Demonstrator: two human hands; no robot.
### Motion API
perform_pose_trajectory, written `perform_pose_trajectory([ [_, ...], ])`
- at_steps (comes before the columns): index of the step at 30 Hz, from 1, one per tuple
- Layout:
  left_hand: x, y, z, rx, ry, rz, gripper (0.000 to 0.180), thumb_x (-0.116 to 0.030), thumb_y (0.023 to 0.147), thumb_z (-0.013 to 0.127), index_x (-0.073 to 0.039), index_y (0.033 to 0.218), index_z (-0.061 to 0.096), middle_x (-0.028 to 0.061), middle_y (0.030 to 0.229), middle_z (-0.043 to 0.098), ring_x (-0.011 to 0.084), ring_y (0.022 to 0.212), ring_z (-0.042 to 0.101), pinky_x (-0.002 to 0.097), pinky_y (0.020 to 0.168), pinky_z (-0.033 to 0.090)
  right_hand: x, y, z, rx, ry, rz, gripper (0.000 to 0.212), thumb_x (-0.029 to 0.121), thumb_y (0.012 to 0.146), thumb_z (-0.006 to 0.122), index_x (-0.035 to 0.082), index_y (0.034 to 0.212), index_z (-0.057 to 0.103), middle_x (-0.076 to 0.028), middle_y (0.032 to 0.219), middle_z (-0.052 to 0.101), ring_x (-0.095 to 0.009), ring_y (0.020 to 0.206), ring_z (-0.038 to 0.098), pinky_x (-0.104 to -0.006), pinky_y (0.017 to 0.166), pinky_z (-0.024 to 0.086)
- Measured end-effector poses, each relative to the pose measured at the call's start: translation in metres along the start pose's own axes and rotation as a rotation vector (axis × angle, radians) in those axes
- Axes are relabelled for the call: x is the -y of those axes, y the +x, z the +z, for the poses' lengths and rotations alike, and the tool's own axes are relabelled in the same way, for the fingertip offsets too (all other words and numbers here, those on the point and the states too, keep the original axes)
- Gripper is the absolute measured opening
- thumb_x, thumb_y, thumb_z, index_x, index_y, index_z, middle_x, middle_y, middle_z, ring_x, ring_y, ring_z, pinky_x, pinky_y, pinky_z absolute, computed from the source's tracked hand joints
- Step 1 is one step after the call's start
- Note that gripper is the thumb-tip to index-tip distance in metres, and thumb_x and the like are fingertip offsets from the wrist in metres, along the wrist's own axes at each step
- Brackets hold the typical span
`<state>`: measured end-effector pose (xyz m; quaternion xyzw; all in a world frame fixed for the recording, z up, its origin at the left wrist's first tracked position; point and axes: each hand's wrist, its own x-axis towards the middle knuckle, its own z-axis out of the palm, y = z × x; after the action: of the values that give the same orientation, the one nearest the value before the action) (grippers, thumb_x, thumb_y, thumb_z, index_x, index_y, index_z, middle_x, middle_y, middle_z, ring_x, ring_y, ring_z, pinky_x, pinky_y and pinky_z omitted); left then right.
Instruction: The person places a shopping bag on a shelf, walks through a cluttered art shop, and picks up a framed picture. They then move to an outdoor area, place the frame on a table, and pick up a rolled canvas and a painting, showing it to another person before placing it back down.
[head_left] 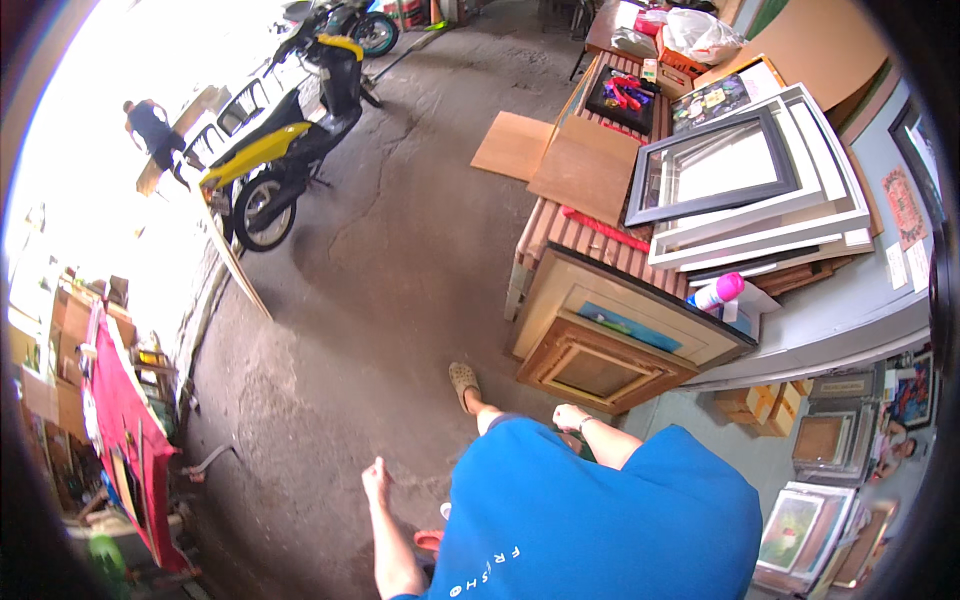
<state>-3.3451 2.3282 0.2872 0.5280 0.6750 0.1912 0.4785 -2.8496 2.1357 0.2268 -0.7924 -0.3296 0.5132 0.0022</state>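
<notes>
My left hand [375, 482] hangs over the concrete floor at my left side. Its fingers look curled in and the thumb sticks out, with nothing showing in it. On my other side, my right hand [571, 416], with a band at the wrist, is closed loosely; no object shows in it. It is close to a brown wooden picture frame [550, 376], apart from it as far as I can see. That frame leans upright against a larger framed picture [533, 320] with a blue image. A beige clog [463, 380] is on my forward foot.
A slatted table [535, 235] holds cardboard sheets [585, 165], stacked frames [712, 165] and a pink-capped spray can [717, 291]. A yellow-black scooter [290, 135] stands ahead left. A person [152, 132] is farther off. Red cloth [130, 430] covers a stand at left; more frames [795, 530] lean right.
</notes>
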Motion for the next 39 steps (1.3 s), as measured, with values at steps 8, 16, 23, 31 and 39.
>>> perform_pose_trajectory([
  [8, 0.003, 0.009, 0.045, 0.143, -0.221, -0.579, 0.037, -0.034, 0.092, 0.053, -0.005, 0.070, 0.055, 0.0063, 0.058, 0.055, 0.0155, 0.049, 0.054, 0.0303, 0.045, 0.041, 0.184, 0.135, -0.067, -0.024, -0.139, -0.158, 0.023, 0.024, 0.080, 0.051, 0.007, 0.082, 0.067, -0.016, 0.085, 0.068, -0.032, 0.083, 0.065, -0.0412, 0.074, 0.051],
  [16, -0.061, 0.157, 0.023, 0.204, -0.276, -0.554, 0.032, -0.034, 0.093, 0.052, -0.005, 0.079, 0.055, 0.0063, 0.065, 0.058, 0.0173, 0.054, 0.057, 0.0313, 0.048, 0.044, 0.410, 0.183, -0.170, -0.145, 0.115, -0.353, 0.024, 0.027, 0.086, 0.050, 0.010, 0.097, 0.063, -0.016, 0.091, 0.067, -0.031, 0.087, 0.064, -0.0417, 0.075, 0.050],
  [23, -0.116, 0.330, -0.020, 0.372, -0.256, -0.474, 0.029, -0.034, 0.094, 0.051, -0.005, 0.088, 0.055, 0.0063, 0.070, 0.060, 0.0188, 0.058, 0.059, 0.0321, 0.050, 0.047, 0.421, 0.243, -0.179, -0.192, 0.036, -0.167, 0.025, 0.025, 0.086, 0.049, 0.008, 0.097, 0.063, -0.017, 0.093, 0.066, -0.036, 0.091, 0.063, -0.0445, 0.078, 0.049],
  [31, -0.192, 0.578, -0.120, 0.389, -0.219, -0.323, 0.025, -0.031, 0.091, 0.053, -0.007, 0.087, 0.052, 0.0048, 0.069, 0.057, 0.0144, 0.052, 0.054, 0.0257, 0.043, 0.041, 0.422, 0.231, -0.145, -0.258, 0.121, 0.205, 0.025, 0.020, 0.079, 0.049, 0.006, 0.081, 0.069, -0.018, 0.086, 0.068, -0.032, 0.082, 0.066, -0.0437, 0.074, 0.051],
  [39, -0.285, 0.732, -0.082, 0.486, -0.044, -0.252, 0.018, -0.022, 0.091, 0.052, -0.008, 0.080, 0.052, 0.0028, 0.065, 0.054, 0.0123, 0.053, 0.053, 0.0256, 0.044, 0.039, 0.475, 0.255, -0.145, -0.357, 0.468, 0.134, 0.025, 0.024, 0.081, 0.049, 0.011, 0.090, 0.068, -0.014, 0.090, 0.068, -0.030, 0.085, 0.066, -0.0417, 0.074, 0.050],
])
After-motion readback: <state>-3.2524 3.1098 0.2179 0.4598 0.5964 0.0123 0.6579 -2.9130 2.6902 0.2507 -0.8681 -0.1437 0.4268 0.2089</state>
